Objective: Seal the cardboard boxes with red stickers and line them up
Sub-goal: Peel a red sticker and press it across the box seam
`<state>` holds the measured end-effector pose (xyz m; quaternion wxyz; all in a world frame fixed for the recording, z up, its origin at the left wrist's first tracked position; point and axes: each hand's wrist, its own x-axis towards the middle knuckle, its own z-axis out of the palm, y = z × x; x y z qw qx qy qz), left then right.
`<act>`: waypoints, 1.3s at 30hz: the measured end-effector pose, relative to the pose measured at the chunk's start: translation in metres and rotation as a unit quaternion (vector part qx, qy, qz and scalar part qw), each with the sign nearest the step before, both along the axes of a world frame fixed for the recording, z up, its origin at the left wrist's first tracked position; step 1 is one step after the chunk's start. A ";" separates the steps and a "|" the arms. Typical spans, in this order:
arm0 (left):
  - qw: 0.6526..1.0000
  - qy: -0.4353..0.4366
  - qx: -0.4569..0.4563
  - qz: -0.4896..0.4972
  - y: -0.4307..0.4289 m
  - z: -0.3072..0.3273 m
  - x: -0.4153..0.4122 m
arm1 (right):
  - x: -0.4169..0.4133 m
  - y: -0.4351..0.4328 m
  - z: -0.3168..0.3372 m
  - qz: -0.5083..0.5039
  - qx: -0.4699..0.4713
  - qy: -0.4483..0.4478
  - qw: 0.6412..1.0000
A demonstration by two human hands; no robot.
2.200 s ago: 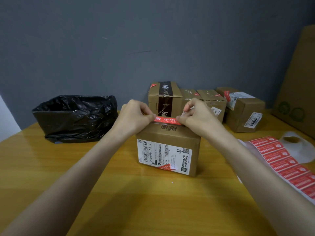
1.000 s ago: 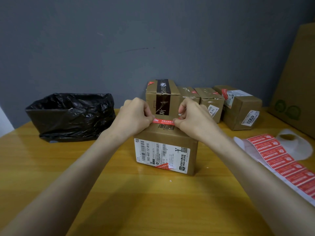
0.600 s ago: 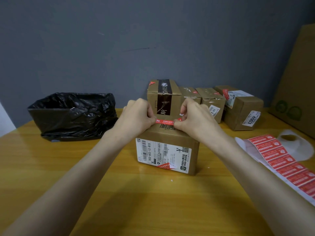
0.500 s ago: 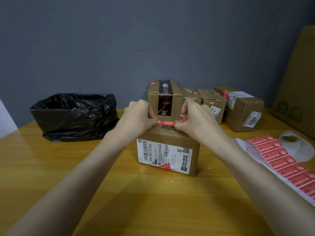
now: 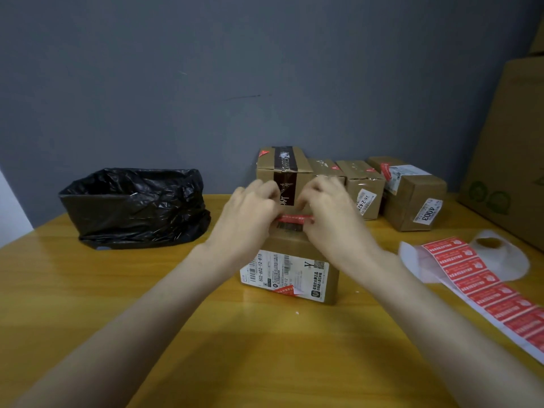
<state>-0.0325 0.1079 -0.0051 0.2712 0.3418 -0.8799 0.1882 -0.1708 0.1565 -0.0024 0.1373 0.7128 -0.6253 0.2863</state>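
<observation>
Red sticker (image 5: 294, 219), a narrow strip, stretched across a matte cardboard box (image 5: 297, 251) at desk (image 5: 117, 290) centre — left hand (image 5: 250, 213) and right hand (image 5: 332, 219) each pinching an end; four rectangular boxes (image 5: 365, 187) lined up at 1 o'clock.

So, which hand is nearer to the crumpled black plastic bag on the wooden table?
Left. The left hand is at the left end of the red sticker, on the side of the black plastic bag; the right hand is at its right end, farther away.
</observation>
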 end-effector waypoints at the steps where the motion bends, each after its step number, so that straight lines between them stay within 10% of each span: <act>1: 1.000 -0.025 -0.013 -0.002 -0.001 0.000 -0.001 | 0.005 0.001 0.000 0.005 0.011 0.039 0.999; 15: 0.976 -0.010 0.218 0.013 0.010 -0.006 0.025 | -0.002 0.038 -0.010 -0.038 0.109 0.088 0.989; 39: 0.981 -0.104 0.153 0.060 0.006 -0.019 0.028 | -0.007 0.033 -0.027 -0.075 0.100 0.125 0.984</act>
